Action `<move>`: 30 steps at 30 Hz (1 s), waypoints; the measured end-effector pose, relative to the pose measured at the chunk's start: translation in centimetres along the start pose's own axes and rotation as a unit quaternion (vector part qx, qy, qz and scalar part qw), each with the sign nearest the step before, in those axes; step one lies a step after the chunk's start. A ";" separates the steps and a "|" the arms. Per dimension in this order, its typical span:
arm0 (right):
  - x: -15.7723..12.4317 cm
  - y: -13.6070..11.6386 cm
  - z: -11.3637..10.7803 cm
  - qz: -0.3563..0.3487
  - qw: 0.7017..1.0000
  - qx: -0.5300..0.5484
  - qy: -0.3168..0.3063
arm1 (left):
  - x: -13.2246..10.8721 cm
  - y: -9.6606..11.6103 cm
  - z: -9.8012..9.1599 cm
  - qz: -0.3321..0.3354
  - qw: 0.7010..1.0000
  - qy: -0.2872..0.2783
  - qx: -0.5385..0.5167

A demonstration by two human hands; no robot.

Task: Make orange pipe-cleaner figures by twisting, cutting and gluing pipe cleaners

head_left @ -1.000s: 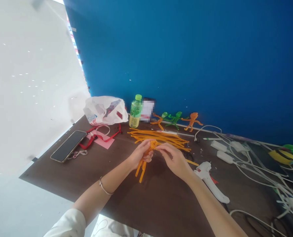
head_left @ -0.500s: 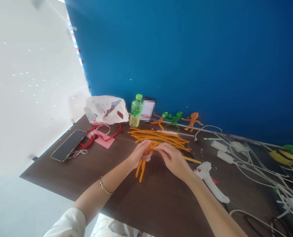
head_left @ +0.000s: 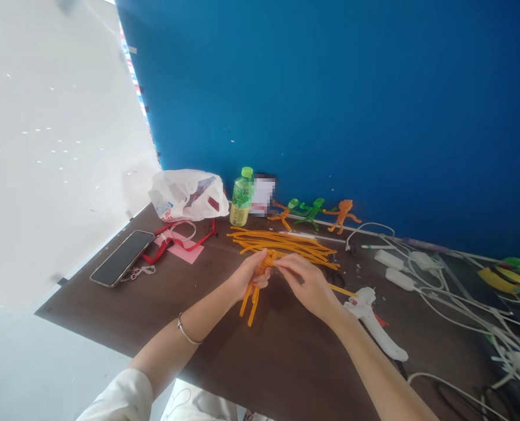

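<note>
My left hand [head_left: 250, 273] is closed round a bundle of bent orange pipe cleaners [head_left: 265, 264], with a loop at its top and loose ends hanging below the palm. My right hand [head_left: 306, 283] pinches an orange strand at the bundle's right side; one orange length sticks out past that hand toward the glue gun. Just behind both hands lies a spread of loose orange pipe cleaners [head_left: 286, 245]. Against the blue wall stand small pipe-cleaner figures, among them an orange one [head_left: 344, 215] and a green one [head_left: 314, 213].
A white glue gun [head_left: 376, 327] lies right of my right arm, near tangled white cables and adapters [head_left: 399, 279]. Behind are a green-capped bottle [head_left: 241, 199] and a white plastic bag [head_left: 187, 196]. At left rest a phone [head_left: 123, 258], a red strap and pink paper [head_left: 189, 251].
My right hand has shifted slightly beside the bundle, and the orange length behind it now reaches the glue gun. The hanging ends have swung a little. My left hand keeps its hold.
</note>
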State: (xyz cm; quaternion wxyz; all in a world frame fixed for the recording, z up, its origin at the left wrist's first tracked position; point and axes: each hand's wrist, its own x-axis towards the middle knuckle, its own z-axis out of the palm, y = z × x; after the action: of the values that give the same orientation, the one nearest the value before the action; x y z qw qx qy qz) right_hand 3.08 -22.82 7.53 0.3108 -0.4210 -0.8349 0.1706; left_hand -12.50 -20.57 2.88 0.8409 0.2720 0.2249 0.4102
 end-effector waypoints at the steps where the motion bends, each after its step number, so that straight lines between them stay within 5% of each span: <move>1: 0.0 0.0 0.0 0.000 1.000 0.001 -0.001 | 0.0 0.0 0.0 0.009 1.000 0.001 0.011; 9: -0.2 -0.1 0.1 0.029 0.999 0.013 0.006 | 0.0 -0.1 0.0 -0.004 1.000 0.011 -0.025; 20: 0.2 -0.1 0.0 0.154 0.984 0.085 0.031 | -0.1 0.3 -0.4 -0.077 0.981 -0.031 -0.175; 30: 0.5 0.1 0.1 0.170 0.980 0.095 0.050 | -0.2 0.7 -0.5 -0.138 0.967 -0.031 -0.211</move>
State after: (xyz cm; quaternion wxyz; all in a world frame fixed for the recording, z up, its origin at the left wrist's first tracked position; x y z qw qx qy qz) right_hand 2.82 -22.40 7.60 0.3576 -0.5333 -0.7143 0.2785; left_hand -13.32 -20.20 3.02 0.9345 0.0669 0.1422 0.3195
